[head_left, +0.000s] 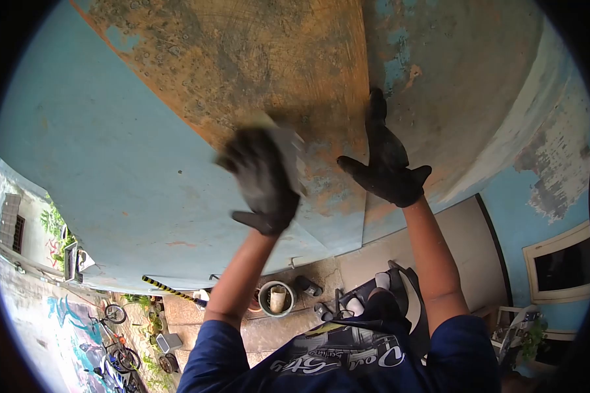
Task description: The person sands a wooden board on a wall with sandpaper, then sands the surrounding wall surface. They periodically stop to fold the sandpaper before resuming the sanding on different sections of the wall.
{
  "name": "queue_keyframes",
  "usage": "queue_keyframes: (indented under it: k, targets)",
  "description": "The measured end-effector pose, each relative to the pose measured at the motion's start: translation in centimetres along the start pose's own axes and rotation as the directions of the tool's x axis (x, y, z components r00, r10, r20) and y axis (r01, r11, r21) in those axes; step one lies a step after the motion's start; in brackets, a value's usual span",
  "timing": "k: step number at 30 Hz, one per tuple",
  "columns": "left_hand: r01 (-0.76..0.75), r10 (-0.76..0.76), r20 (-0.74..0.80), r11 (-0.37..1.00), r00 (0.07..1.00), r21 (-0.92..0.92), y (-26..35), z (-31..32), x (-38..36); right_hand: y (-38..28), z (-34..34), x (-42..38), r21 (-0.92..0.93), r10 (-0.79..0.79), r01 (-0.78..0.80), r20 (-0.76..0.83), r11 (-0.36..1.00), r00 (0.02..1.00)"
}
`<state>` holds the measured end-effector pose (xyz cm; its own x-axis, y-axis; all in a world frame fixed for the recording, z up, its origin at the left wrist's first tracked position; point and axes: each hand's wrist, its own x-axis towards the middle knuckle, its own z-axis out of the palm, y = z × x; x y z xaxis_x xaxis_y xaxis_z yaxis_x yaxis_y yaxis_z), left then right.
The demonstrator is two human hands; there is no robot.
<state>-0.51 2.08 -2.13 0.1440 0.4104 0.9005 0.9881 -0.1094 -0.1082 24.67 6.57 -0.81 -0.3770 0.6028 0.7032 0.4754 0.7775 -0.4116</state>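
Note:
My left hand (259, 177), in a black glove and smeared by motion, is pressed against the wall over a pale grey flat sheet (288, 147). The sheet's edge shows beside the fingers; its exact kind is too blurred to tell. To the right, my gloved right hand (387, 160) lies against the wall, thumb and little finger stretched apart, with nothing seen in it. Both hands are at the lower part of a rough orange-brown patch (262, 59) on the light blue painted wall (111, 150). Paint is worn and flaking around the patch.
Below stand a round pot (277, 299) with a pale cylinder inside and a dark shoe (309, 286). My feet rest on a dark platform or seat (410, 295). A yellow-and-black striped pole (170, 288) is at left, bicycles (118, 340) farther off. A framed window (560, 262) is at right.

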Motion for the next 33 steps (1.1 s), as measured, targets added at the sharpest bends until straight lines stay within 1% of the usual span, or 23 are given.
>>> queue_keyframes:
  k: [1,2,4,5,7,8,10,11,13,14,15,17,18,20,22,23,25,27,29,30,31,32,33]
  targets:
    - [0.012,-0.03,-0.152,0.993,0.988,-0.121,-0.2,-1.6,3.4,0.0,0.2,0.0,-0.032,-0.01,0.009,-0.013,0.999,1.0]
    - [0.015,-0.033,-0.147,0.993,0.989,-0.121,-0.2,-1.6,3.2,-0.1,0.4,-0.1,-0.061,-0.021,0.019,-0.024,0.998,1.0]
    - [-0.022,0.023,-0.004,0.977,1.0,0.21,-0.1,-1.2,3.1,0.0,0.5,0.0,-0.038,-0.026,0.025,-0.028,0.999,0.999]
    - [-0.027,0.027,0.006,0.981,1.0,0.193,0.6,0.2,0.0,0.0,0.4,0.0,-0.014,-0.024,0.023,-0.036,1.0,0.999]
    - [-0.094,0.085,0.219,0.995,0.972,0.028,1.2,1.4,-6.0,0.1,0.2,-0.4,-0.003,-0.024,0.024,-0.019,1.0,1.0]
    - [-0.104,0.096,0.212,0.994,0.972,0.027,1.2,1.2,-5.0,0.3,0.1,-0.2,-0.001,-0.031,0.03,-0.013,1.0,0.999]
    - [0.01,-0.022,0.146,0.996,0.989,0.087,0.9,0.7,-2.9,0.6,0.0,0.3,-0.003,-0.041,0.041,-0.032,0.999,0.999]
    - [0.052,-0.072,0.171,0.992,0.983,0.119,-0.2,-0.7,-0.3,0.6,0.2,-0.1,0.007,-0.039,0.04,-0.026,0.999,0.999]
    - [0.141,-0.142,0.004,0.989,0.99,0.031,-0.8,-2.2,2.9,0.1,0.3,-0.2,0.024,-0.008,0.009,-0.031,1.0,0.999]
    - [0.007,0.005,-0.103,0.992,0.995,0.126,-0.9,-0.6,1.6,-0.1,0.2,-0.2,0.038,0.006,-0.005,-0.039,0.999,0.999]
    - [0.015,-0.002,-0.1,0.992,0.995,0.127,-1.0,1.2,-2.0,0.0,0.0,0.0,0.038,0.004,-0.003,-0.031,0.999,1.0]
    - [-0.267,0.245,0.173,0.957,0.954,0.114,-0.9,2.8,-9.8,-0.1,-0.1,-0.1,0.053,0.024,-0.023,-0.016,0.998,1.0]
    - [-0.265,0.243,0.17,0.957,0.955,0.121,-0.2,2.0,-10.1,-0.1,-0.1,-0.2,0.054,0.016,-0.015,-0.017,0.998,1.0]
    - [-0.145,0.137,0.332,0.99,0.933,-0.001,0.8,1.2,-9.4,0.3,-0.1,0.0,0.025,-0.002,0.003,-0.015,1.0,1.0]
    - [-0.148,0.147,0.086,0.989,0.985,0.003,1.1,-0.8,-1.0,0.0,0.1,0.1,0.083,0.019,-0.016,-0.03,0.996,0.999]
    - [-0.09,0.092,-0.028,0.993,0.995,0.077,1.6,-2.1,3.5,-0.1,0.3,0.1,0.136,0.048,-0.041,-0.051,0.99,0.998]
    - [-0.083,0.093,-0.161,0.995,0.983,0.062,2.0,-2.1,6.5,0.2,0.2,-0.1,0.18,0.054,-0.044,-0.051,0.983,0.997]
    - [-0.151,0.163,-0.105,0.982,0.981,0.118,2.8,-0.2,4.5,0.5,-0.2,-0.4,0.22,0.062,-0.049,-0.052,0.974,0.997]
    - [-0.265,0.261,0.082,0.964,0.962,0.038,2.7,3.7,-6.2,0.2,-0.6,-1.7,0.508,0.187,-0.173,0.023,0.844,0.982]
    - [-0.257,0.281,0.161,0.954,0.946,-0.154,3.0,4.7,-10.4,0.3,-0.2,-2.6,0.506,0.189,-0.173,0.02,0.845,0.982]
    - [-0.264,0.317,0.312,0.944,0.896,-0.198,3.5,3.7,-11.8,0.8,0.9,-4.3,0.462,0.353,-0.317,0.01,0.828,0.936]
    - [-0.186,0.265,0.369,0.954,0.891,-0.237,4.4,3.3,-12.4,1.3,2.4,-6.3,0.42,0.509,-0.457,-0.013,0.784,0.861]
    - [-0.199,0.281,0.362,0.948,0.889,-0.248,5.8,2.3,-11.8,1.7,4.7,-9.1,0.481,0.602,-0.518,-0.025,0.707,0.798]
